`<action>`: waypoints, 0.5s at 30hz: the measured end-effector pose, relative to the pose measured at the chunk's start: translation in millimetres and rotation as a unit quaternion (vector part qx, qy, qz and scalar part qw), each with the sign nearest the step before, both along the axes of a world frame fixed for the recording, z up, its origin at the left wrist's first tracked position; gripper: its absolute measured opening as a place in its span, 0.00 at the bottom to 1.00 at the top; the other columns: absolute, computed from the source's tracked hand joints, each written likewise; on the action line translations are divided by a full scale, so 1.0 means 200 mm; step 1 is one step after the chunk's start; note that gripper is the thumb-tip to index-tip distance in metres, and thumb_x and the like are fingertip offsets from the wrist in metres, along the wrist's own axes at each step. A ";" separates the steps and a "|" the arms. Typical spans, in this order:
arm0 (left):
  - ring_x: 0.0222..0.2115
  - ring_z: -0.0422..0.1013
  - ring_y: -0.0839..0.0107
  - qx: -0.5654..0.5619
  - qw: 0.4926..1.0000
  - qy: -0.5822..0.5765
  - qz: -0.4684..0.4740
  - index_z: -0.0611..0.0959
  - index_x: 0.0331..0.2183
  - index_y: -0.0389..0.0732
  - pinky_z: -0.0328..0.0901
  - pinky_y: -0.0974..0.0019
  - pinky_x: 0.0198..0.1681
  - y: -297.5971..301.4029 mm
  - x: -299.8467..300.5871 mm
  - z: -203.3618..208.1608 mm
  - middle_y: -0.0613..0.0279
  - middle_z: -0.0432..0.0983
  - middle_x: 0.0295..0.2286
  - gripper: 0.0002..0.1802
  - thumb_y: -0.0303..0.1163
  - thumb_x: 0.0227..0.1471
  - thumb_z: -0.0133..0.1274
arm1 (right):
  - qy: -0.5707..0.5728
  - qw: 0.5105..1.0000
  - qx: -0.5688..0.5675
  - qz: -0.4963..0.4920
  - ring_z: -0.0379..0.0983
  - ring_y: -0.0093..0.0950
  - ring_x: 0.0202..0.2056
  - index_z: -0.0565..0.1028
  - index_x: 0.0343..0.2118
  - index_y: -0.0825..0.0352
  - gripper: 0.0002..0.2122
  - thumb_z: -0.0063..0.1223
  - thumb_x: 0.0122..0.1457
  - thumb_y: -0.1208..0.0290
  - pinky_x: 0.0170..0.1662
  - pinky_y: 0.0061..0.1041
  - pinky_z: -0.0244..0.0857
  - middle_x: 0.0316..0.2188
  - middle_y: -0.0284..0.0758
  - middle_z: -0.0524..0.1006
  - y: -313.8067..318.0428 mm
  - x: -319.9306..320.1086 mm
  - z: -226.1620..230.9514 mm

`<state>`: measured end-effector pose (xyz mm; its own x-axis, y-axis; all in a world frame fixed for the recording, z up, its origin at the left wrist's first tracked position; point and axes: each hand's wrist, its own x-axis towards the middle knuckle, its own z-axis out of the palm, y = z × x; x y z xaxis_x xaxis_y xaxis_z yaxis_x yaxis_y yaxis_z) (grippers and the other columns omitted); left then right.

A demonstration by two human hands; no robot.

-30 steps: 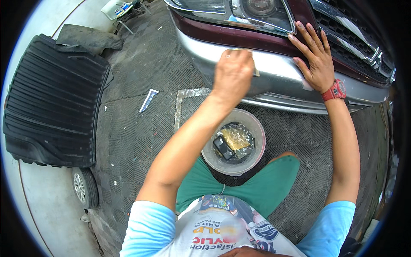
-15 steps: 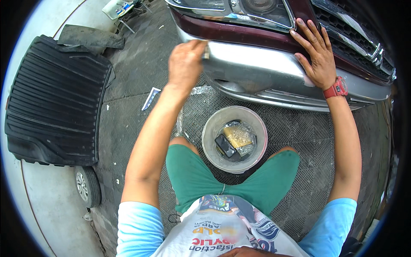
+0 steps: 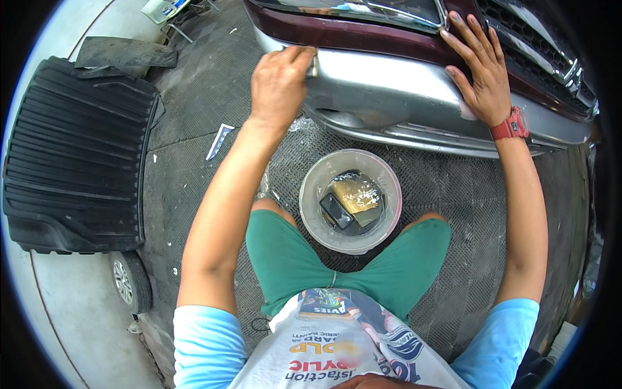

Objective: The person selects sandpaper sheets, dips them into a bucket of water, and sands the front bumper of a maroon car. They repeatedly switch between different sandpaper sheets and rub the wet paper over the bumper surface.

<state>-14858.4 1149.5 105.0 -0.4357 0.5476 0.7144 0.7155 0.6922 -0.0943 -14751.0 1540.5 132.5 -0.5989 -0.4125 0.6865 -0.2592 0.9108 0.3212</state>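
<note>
My left hand (image 3: 278,87) is closed around a small folded piece of sandpaper (image 3: 313,65), most of it hidden by the fingers. It rests at the upper left part of a silver-grey car bumper (image 3: 382,87). My right hand (image 3: 483,81) lies with fingers spread over the maroon panel and the bumper's upper edge, near the headlight and grille. Between my knees stands a translucent plastic bucket (image 3: 312,223) with water in it. Inside it are a tan sheet (image 3: 355,196) and a black block (image 3: 336,211).
A ribbed black mat-like liner (image 3: 81,155) is at the left, above a wheel (image 3: 131,282) by the pale wall. A blue-and-white strip (image 3: 219,141) lies on the textured dark floor (image 3: 188,97). A chair (image 3: 165,11) stands at the far left.
My left hand has shifted slightly up and left along the bumper, still gripping the sandpaper. My right hand stays spread on the car. The whole view has shifted a little.
</note>
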 end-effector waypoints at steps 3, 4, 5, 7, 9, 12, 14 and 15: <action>0.38 0.84 0.58 0.031 0.997 0.059 -0.035 0.90 0.40 0.36 0.76 0.56 0.49 0.21 0.10 -0.09 0.54 0.87 0.37 0.15 0.19 0.48 0.60 | -0.068 0.997 -0.015 -0.034 0.50 0.41 0.80 0.76 0.68 0.56 0.29 0.63 0.65 0.56 0.82 0.48 0.34 0.77 0.41 0.64 -0.08 0.06 0.08; 0.38 0.84 0.57 0.051 0.994 0.060 -0.079 0.89 0.40 0.36 0.76 0.56 0.48 0.35 0.13 -0.09 0.54 0.86 0.36 0.14 0.19 0.48 0.59 | -0.012 1.000 -0.015 -0.005 0.51 0.42 0.80 0.76 0.68 0.57 0.28 0.63 0.65 0.56 0.82 0.48 0.35 0.76 0.41 0.65 -0.05 0.03 0.03; 0.37 0.83 0.57 0.022 0.994 0.059 -0.084 0.89 0.39 0.36 0.76 0.55 0.48 0.41 0.16 -0.05 0.56 0.86 0.36 0.14 0.19 0.48 0.60 | -0.040 0.999 -0.021 -0.019 0.51 0.41 0.80 0.76 0.67 0.57 0.28 0.62 0.65 0.56 0.82 0.48 0.35 0.76 0.41 0.65 -0.06 0.05 0.05; 0.38 0.83 0.57 0.021 0.995 0.049 -0.081 0.89 0.40 0.37 0.76 0.54 0.48 0.27 0.10 -0.04 0.57 0.86 0.37 0.15 0.19 0.48 0.60 | -0.066 0.997 -0.031 -0.030 0.51 0.41 0.80 0.76 0.67 0.57 0.27 0.62 0.66 0.56 0.82 0.48 0.36 0.76 0.40 0.65 -0.09 0.07 0.10; 0.39 0.83 0.54 0.016 0.999 0.034 -0.032 0.90 0.45 0.40 0.75 0.52 0.50 0.04 0.00 -0.02 0.58 0.86 0.37 0.21 0.18 0.46 0.61 | -0.065 0.997 -0.040 -0.024 0.51 0.41 0.80 0.76 0.67 0.57 0.27 0.61 0.66 0.56 0.82 0.48 0.36 0.76 0.40 0.65 -0.12 0.07 0.11; 0.48 0.82 0.52 -0.004 0.998 -0.029 0.052 0.88 0.54 0.42 0.75 0.53 0.54 0.00 0.04 0.00 0.57 0.85 0.50 0.31 0.14 0.46 0.58 | -0.056 0.998 -0.032 -0.019 0.52 0.40 0.79 0.76 0.67 0.58 0.27 0.61 0.67 0.56 0.82 0.48 0.37 0.76 0.40 0.66 -0.08 0.06 0.10; 0.49 0.82 0.51 0.035 0.997 -0.063 0.034 0.87 0.55 0.42 0.75 0.52 0.54 -0.02 0.06 -0.01 0.56 0.85 0.50 0.32 0.13 0.46 0.57 | -0.061 0.997 -0.043 -0.019 0.53 0.40 0.79 0.76 0.67 0.58 0.27 0.60 0.67 0.57 0.82 0.48 0.37 0.76 0.40 0.66 -0.08 0.06 0.09; 0.50 0.82 0.51 0.054 0.995 -0.079 0.025 0.87 0.55 0.42 0.75 0.52 0.54 -0.03 0.07 -0.02 0.56 0.84 0.51 0.32 0.13 0.46 0.57 | -0.063 0.997 -0.045 -0.022 0.53 0.41 0.79 0.76 0.67 0.58 0.27 0.60 0.67 0.57 0.82 0.48 0.37 0.76 0.40 0.66 -0.10 0.06 0.10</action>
